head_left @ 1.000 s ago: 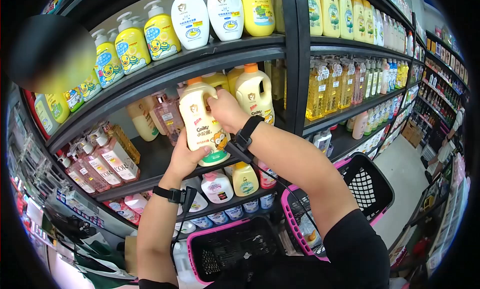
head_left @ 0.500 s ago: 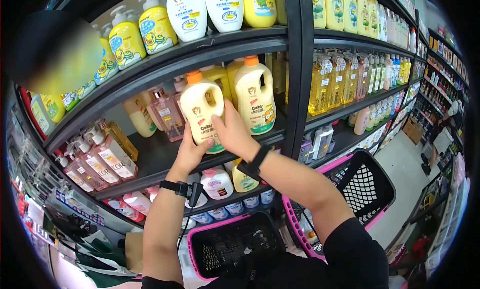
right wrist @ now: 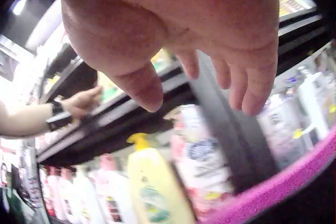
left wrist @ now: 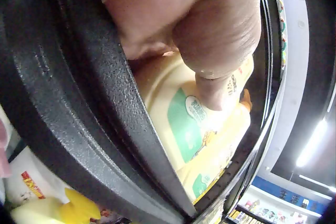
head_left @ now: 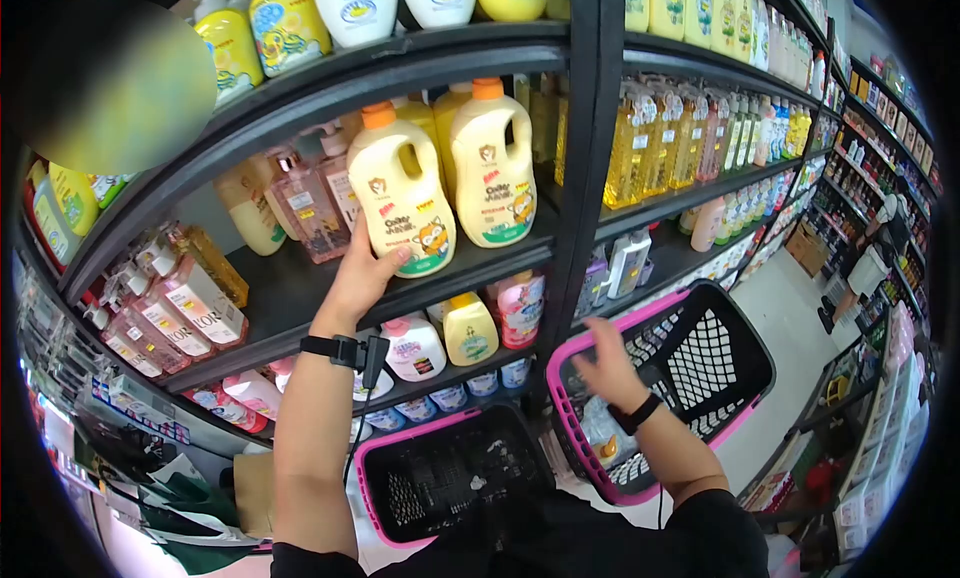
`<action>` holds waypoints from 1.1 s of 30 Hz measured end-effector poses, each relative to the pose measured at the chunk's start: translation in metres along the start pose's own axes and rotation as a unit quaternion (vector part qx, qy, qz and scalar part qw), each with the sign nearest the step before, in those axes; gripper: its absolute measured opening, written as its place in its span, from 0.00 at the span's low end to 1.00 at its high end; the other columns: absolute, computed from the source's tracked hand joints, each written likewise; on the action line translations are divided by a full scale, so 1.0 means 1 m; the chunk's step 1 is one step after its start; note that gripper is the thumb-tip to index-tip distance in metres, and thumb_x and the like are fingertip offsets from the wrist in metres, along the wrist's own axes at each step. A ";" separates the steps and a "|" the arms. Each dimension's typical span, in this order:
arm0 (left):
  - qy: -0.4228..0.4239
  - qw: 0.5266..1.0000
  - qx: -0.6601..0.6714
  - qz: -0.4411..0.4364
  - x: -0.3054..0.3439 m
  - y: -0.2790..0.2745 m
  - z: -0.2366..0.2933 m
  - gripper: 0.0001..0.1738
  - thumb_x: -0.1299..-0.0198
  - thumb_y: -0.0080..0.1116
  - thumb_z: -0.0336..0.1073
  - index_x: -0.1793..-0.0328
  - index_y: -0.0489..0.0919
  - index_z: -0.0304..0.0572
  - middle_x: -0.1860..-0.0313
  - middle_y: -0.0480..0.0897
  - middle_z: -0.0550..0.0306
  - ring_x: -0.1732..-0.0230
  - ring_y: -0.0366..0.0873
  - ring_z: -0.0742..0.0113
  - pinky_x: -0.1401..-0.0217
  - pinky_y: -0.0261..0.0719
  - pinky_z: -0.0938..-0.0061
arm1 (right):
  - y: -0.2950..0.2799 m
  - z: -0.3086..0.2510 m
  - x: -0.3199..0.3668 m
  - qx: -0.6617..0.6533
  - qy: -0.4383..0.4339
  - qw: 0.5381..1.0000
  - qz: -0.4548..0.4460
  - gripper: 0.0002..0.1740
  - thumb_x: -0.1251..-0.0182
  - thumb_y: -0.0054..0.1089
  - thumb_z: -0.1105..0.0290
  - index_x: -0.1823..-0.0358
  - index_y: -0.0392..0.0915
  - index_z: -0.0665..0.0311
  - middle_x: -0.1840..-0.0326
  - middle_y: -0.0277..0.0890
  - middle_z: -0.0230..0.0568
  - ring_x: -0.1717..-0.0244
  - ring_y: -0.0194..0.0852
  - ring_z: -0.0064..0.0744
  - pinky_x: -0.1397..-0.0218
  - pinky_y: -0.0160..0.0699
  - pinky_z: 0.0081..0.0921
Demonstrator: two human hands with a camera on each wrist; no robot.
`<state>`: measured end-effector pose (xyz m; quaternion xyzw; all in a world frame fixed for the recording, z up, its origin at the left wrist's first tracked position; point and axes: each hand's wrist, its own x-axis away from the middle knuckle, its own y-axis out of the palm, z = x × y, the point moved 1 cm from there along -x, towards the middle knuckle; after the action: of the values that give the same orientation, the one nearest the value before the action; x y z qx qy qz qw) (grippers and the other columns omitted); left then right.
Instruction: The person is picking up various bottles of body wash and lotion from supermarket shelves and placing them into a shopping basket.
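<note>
A cream jug-shaped bottle (head_left: pixel 400 198) with an orange cap and a built-in handle stands upright at the front of the middle shelf. My left hand (head_left: pixel 362 276) grips its lower left side, thumb across the front and the other fingers mostly hidden behind; the left wrist view shows the thumb on the label (left wrist: pixel 190 124). Just right of it stands a matching bottle (head_left: pixel 492 178). My right hand (head_left: pixel 608 366) holds nothing and is lifted over the pink-rimmed basket (head_left: pixel 560 418) on the right. In the right wrist view, its fingers hang loosely apart.
Pink pump bottles (head_left: pixel 210 303) stand left on the same shelf (head_left: pixel 300 318). Below are white, yellow and pink bottles (head_left: pixel 468 330). A second pink-rimmed black basket (head_left: pixel 372 498) sits below the shelves. A shelf post (head_left: pixel 590 108) rises on the right; a person (head_left: pixel 865 268) is in the aisle.
My right hand has left the bottle and moved down and right over the basket. The bottle has gone from tilted at the shelf edge to upright beside its match, my left hand still on it.
</note>
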<state>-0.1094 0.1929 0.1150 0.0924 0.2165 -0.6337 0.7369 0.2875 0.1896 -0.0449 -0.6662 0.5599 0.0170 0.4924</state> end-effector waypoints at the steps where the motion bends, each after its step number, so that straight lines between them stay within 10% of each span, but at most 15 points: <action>1: -0.005 1.000 -0.010 0.002 -0.001 0.001 0.000 0.42 0.37 0.65 0.23 0.20 0.57 0.37 0.31 0.74 0.52 0.32 0.71 0.65 0.26 0.69 0.68 | -0.001 0.035 0.019 -0.017 0.080 0.997 0.008 0.40 0.44 0.70 0.73 0.30 0.63 0.70 0.35 0.68 0.65 0.33 0.66 0.66 0.28 0.68 0.51; 5: -0.013 0.992 -0.122 0.019 0.000 -0.004 -0.001 0.38 0.35 0.64 0.29 0.21 0.60 0.36 0.30 0.74 0.52 0.32 0.72 0.64 0.26 0.69 0.66 | -0.017 0.134 0.082 0.103 0.218 0.966 -0.096 0.42 0.41 0.69 0.67 0.26 0.61 0.67 0.31 0.66 0.69 0.30 0.66 0.67 0.29 0.70 0.49; 9: 0.004 0.997 -0.075 -0.004 -0.006 -0.012 -0.020 0.35 0.29 0.63 0.38 0.22 0.61 0.35 0.30 0.75 0.51 0.32 0.71 0.65 0.24 0.64 0.68 | -0.010 0.198 0.119 0.137 0.285 0.898 -0.305 0.33 0.41 0.69 0.58 0.37 0.74 0.69 0.48 0.82 0.62 0.44 0.81 0.58 0.41 0.80 0.46; 17: 0.021 0.994 -0.104 0.012 -0.005 -0.010 -0.018 0.35 0.27 0.61 0.43 0.22 0.61 0.36 0.28 0.72 0.51 0.29 0.68 0.65 0.22 0.60 0.67 | 0.037 0.243 0.195 0.164 0.381 0.724 -0.551 0.43 0.56 0.57 0.79 0.29 0.74 0.54 0.40 0.82 0.54 0.39 0.81 0.50 0.37 0.80 0.36; 24: -0.002 0.992 -0.123 0.030 -0.003 -0.008 -0.016 0.34 0.26 0.59 0.42 0.21 0.62 0.36 0.27 0.72 0.50 0.28 0.67 0.64 0.22 0.60 0.67 | 0.080 0.251 0.237 0.057 0.404 0.693 -0.594 0.48 0.52 0.68 0.81 0.24 0.69 0.44 0.31 0.77 0.45 0.31 0.76 0.42 0.32 0.77 0.40; 33: -0.020 0.990 -0.124 0.061 0.000 -0.010 -0.015 0.32 0.31 0.64 0.36 0.25 0.67 0.32 0.31 0.77 0.51 0.31 0.73 0.63 0.23 0.64 0.67 | 0.137 0.284 0.300 -0.012 0.323 0.691 -0.647 0.36 0.56 0.77 0.74 0.38 0.81 0.52 0.44 0.85 0.46 0.42 0.83 0.43 0.37 0.79 0.37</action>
<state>-0.1226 0.1971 0.1026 0.0010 0.2728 -0.5578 0.7838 0.4452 0.1783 -0.4499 -0.8338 0.1147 -0.5151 0.1621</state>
